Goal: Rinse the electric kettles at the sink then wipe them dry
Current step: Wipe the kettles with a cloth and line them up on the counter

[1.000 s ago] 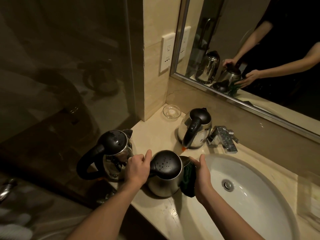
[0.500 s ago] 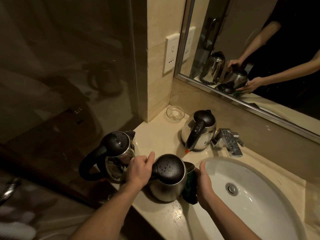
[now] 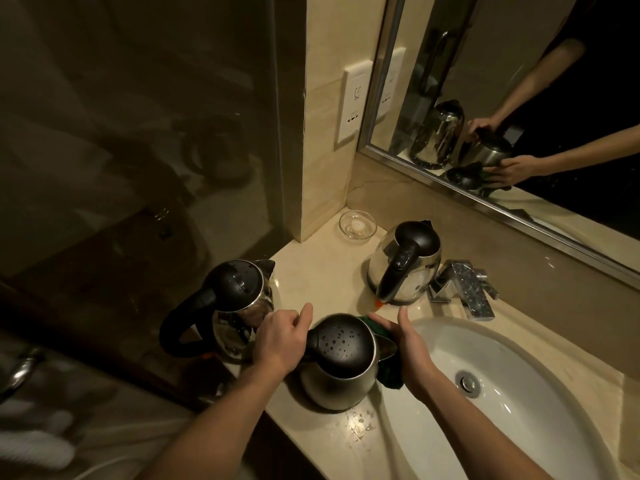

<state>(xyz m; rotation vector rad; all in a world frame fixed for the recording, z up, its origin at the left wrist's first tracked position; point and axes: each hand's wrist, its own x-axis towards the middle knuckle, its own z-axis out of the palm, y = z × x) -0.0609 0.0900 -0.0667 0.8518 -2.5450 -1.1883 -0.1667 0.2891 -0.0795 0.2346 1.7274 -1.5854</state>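
Observation:
Three steel kettles with black lids stand on the beige counter. The near kettle (image 3: 341,372) sits at the counter's front edge, its lid wet with drops. My left hand (image 3: 282,337) grips its black handle. My right hand (image 3: 410,348) presses a dark green cloth (image 3: 388,375) against the kettle's right side by the spout. A second kettle (image 3: 232,306) stands just left of my left hand. The third kettle (image 3: 405,268) stands further back, next to the tap.
A white oval sink (image 3: 519,382) lies to the right, with a chrome tap (image 3: 464,289) behind it. A small glass dish (image 3: 357,225) sits in the back corner. A mirror (image 3: 519,98) and a wall socket (image 3: 355,105) are behind. Dark glass stands at the left.
My right hand has slid the cloth further round toward the back of the near kettle. My left hand keeps its grip on the handle. The view has shifted slightly.

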